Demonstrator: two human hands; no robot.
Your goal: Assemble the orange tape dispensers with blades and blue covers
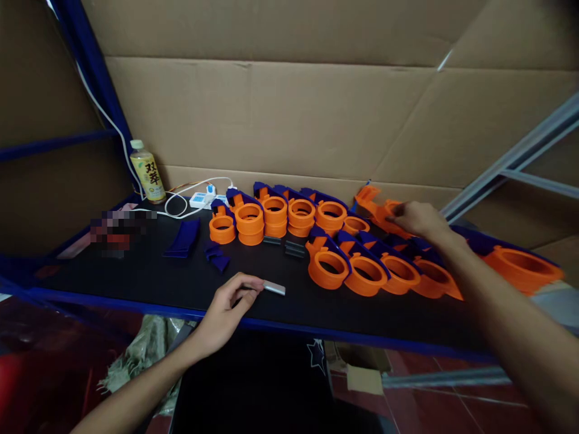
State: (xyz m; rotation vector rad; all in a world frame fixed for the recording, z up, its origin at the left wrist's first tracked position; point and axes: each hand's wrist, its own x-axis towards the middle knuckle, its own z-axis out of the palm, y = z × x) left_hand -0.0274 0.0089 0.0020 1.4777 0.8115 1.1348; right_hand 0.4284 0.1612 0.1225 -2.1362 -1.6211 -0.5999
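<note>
My left hand (233, 310) is over the front of the black table, thumb and fingers closed on a small flat silver metal strip (274, 288). At the back right, my right hand (420, 220) pinches an orange plastic tape dispenser part (384, 212), which is slightly blurred. Orange-and-blue tape dispensers stand in two rows, a back row (250, 223) and a front row (329, 268); my right forearm hides some of the front row. Small dark grey strips (295, 248) lie between the rows. Blue flat pieces (182, 238) and smaller blue pieces (218, 257) lie on the left.
A bottle with a yellow label (148, 172) stands in the back left corner. Near it are a white power strip (202, 199) and loose cables. Cardboard (253, 114) walls off the back. The table's blue front edge (289, 327) runs before me; a blue post (97, 66) rises at left.
</note>
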